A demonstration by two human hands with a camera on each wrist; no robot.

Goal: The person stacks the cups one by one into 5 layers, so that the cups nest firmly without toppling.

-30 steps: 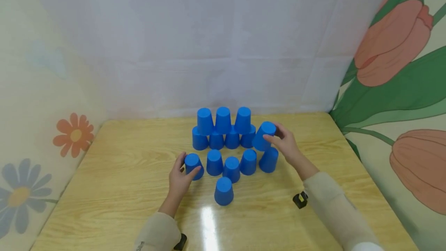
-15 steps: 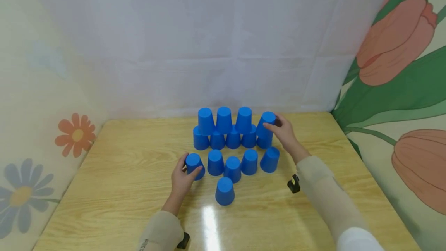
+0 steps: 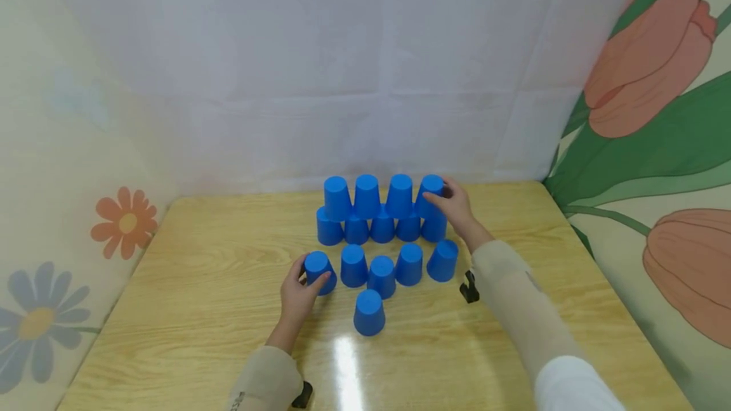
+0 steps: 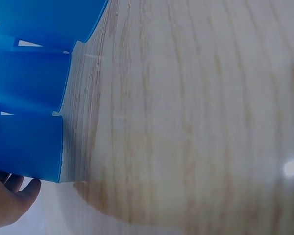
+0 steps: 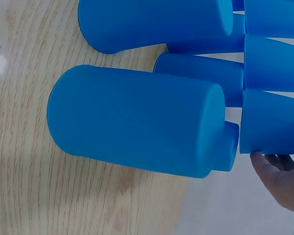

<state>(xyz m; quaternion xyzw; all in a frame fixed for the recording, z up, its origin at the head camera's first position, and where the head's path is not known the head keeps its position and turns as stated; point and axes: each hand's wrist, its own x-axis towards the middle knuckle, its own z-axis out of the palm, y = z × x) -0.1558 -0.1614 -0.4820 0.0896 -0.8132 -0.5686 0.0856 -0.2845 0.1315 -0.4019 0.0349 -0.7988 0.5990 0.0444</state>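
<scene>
Upside-down blue plastic cups stand on the wooden table [image 3: 188, 284]. At the back, a lower row of cups [image 3: 382, 228] bears an upper row of cups [image 3: 367, 196]. My right hand [image 3: 457, 205] holds the rightmost upper cup [image 3: 429, 196], thumb on its near side; in the right wrist view that cup [image 5: 272, 122] lines up with the others. My left hand [image 3: 299, 290] grips the leftmost cup [image 3: 317, 265] of the front group, thumb and fingers on opposite sides. The left wrist view shows that hand [image 4: 10, 200] at a cup [image 4: 24, 147].
Several more upside-down cups stand in front of the stack, including one at the right [image 3: 442, 260] and one nearest the camera [image 3: 369, 313]. A white cloth [image 3: 297, 81] hangs behind the table. Painted walls flank it, with a tulip [image 3: 657, 62] on the right.
My right hand has carried its cup back and to the left, from the right end of the lower row to beside the other upper cups. My left hand stays at its cup.
</scene>
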